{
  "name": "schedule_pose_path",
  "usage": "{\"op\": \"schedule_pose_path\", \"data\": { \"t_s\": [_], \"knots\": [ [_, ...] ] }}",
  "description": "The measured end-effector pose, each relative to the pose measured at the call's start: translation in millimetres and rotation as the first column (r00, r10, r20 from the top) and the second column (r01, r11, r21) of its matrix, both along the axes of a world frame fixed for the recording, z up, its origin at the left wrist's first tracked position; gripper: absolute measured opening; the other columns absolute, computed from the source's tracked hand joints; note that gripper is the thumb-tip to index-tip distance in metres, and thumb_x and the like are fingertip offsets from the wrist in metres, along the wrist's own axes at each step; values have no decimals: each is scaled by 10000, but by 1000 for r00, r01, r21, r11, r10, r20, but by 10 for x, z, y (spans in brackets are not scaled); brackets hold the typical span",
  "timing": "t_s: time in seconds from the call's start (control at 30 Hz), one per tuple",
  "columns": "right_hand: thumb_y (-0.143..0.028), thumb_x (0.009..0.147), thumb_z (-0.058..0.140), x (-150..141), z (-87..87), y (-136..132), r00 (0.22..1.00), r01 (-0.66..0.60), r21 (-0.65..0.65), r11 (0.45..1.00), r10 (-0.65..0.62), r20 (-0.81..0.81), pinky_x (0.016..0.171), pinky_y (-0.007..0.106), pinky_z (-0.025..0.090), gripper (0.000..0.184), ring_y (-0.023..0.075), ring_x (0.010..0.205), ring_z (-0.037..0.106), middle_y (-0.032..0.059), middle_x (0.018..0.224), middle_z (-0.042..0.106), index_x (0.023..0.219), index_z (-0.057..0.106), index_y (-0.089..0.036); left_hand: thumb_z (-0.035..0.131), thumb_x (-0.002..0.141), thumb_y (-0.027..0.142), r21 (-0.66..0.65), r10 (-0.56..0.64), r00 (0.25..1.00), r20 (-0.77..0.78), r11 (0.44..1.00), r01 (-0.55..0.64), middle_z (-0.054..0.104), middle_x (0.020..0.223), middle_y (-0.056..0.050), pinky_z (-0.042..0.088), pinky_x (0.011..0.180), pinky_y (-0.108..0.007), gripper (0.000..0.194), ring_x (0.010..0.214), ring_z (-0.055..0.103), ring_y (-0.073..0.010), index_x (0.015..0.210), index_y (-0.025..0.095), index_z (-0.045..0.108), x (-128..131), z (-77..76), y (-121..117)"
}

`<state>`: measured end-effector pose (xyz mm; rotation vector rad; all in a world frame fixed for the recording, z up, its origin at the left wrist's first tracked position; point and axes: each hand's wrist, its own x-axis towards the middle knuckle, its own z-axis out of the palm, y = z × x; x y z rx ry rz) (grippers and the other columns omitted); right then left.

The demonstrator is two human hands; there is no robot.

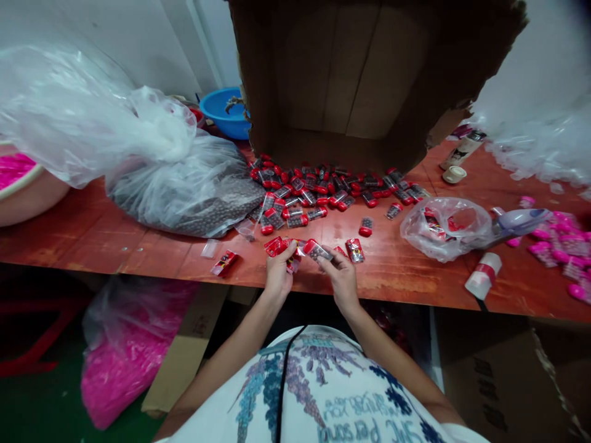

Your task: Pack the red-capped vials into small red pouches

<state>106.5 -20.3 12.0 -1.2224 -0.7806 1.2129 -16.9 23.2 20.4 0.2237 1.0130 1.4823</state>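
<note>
My left hand (278,274) is closed around a bunch of red printed wrappers (276,246) at the table's front edge. In my right hand (344,277), pinched between thumb and fingers, is a small clear bottle (318,251) with a red cap and dark beads inside. The cap end points toward the wrappers and lies close to them. Just right of that hand lies a small red printed piece (355,250); another red printed piece (225,263) rests to the left. Beyond my hands spreads a heap of red-capped bottles (318,187), and one bottle (366,226) stands apart.
A large cardboard box (351,74) opens toward the heap. On the left sits a plastic bag of dark beads (194,191), with a blue basin (226,114) behind. Rightward are a clear bag (415,231) with red wrappers, a white roll (483,275) and pink-capped bottles (561,240).
</note>
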Motion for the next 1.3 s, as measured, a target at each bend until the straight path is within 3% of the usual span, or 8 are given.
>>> {"op": "schedule_pose_path", "data": {
  "t_s": [0.2, 0.57, 0.73, 0.93, 1.13, 1.3],
  "knots": [
    [-335, 702, 721, -2, -38, -28, 999, -36, -7, 999, 36, -21, 538, 239, 464, 376, 99, 553, 539, -17, 774, 652, 1049, 646, -211, 834, 532, 152, 28, -47, 998, -51, 998, 49, 676, 663, 18, 469, 546, -202, 262, 541, 599, -85, 730, 132, 663, -40, 33, -10],
    [-335, 693, 737, 33, -54, -41, 991, -129, 32, 991, 130, -13, 557, 255, 494, 330, 116, 583, 570, -15, 793, 658, 987, 640, -221, 831, 525, 133, 120, -204, 963, -174, 967, 227, 735, 851, -60, 528, 697, -286, 382, 709, 679, -171, 871, 134, 669, -110, 158, -44],
    [-312, 701, 735, 30, -36, -57, 989, -146, 79, 986, 145, 13, 623, 269, 519, 291, 125, 646, 592, -19, 792, 660, 967, 655, -228, 841, 521, 149, 87, -228, 941, -249, 963, 256, 705, 702, -16, 519, 636, -288, 487, 619, 660, -170, 968, 144, 649, -66, 174, -111],
    [-345, 692, 741, 8, -47, -77, 980, -138, -5, 990, 136, -144, 554, 272, 531, 345, 119, 579, 608, -4, 867, 689, 993, 628, -221, 853, 483, 162, 59, -304, 904, -301, 940, 336, 690, 684, -23, 488, 608, -254, 296, 591, 626, -147, 715, 116, 675, -79, 181, -100],
    [-332, 691, 746, -67, -65, -115, 992, -70, 74, 995, 77, -102, 665, 306, 567, 316, 135, 684, 625, -19, 842, 658, 965, 624, -232, 829, 528, 169, 136, -177, 949, -262, 966, 218, 688, 698, -12, 497, 641, -263, 248, 617, 629, -142, 718, 139, 671, -24, 154, -140],
    [-314, 707, 736, -38, -37, -126, 988, -105, 84, 991, 113, -108, 677, 320, 571, 293, 135, 691, 627, -13, 865, 661, 963, 620, -230, 827, 529, 164, 130, -302, 899, -318, 925, 357, 643, 629, -4, 442, 499, -212, 234, 535, 575, -116, 675, 130, 646, -72, 205, -152]
  ]
}}
